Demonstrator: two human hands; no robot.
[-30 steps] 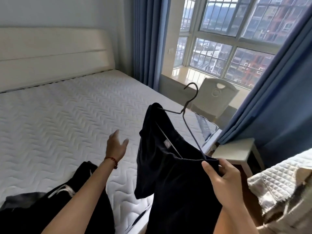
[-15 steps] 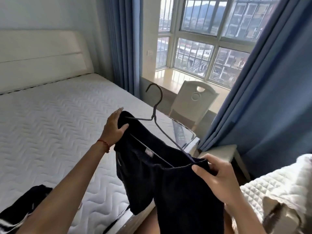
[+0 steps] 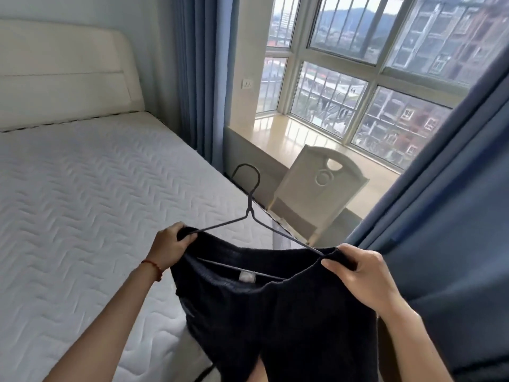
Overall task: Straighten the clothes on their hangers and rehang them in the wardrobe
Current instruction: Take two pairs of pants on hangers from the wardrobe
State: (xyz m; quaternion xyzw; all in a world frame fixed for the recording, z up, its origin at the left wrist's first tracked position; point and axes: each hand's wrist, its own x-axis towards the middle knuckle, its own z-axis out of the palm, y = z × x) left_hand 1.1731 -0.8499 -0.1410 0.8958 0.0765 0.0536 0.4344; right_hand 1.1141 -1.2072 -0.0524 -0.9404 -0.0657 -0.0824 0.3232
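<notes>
A black garment (image 3: 278, 307) hangs on a thin dark wire hanger (image 3: 249, 213), held up in front of me over the bed's edge. My left hand (image 3: 169, 248) grips the garment's left end where the hanger arm enters it. My right hand (image 3: 360, 274) grips the right end of the waistband over the other hanger arm. The hanger lies nearly level, its hook pointing away from me toward the window. A white label shows inside the garment. No wardrobe is in view.
A bare white quilted mattress (image 3: 82, 210) with a cream headboard (image 3: 63, 73) fills the left. A white chair (image 3: 316, 194) stands by the window sill (image 3: 303, 139). Blue curtains (image 3: 451, 202) hang at the right and at the far corner.
My left hand rose from the bed and took hold of the garment's left end. The hanger swung from steeply tilted to nearly level. The view turned right, and the dark clothes on the mattress left the view.
</notes>
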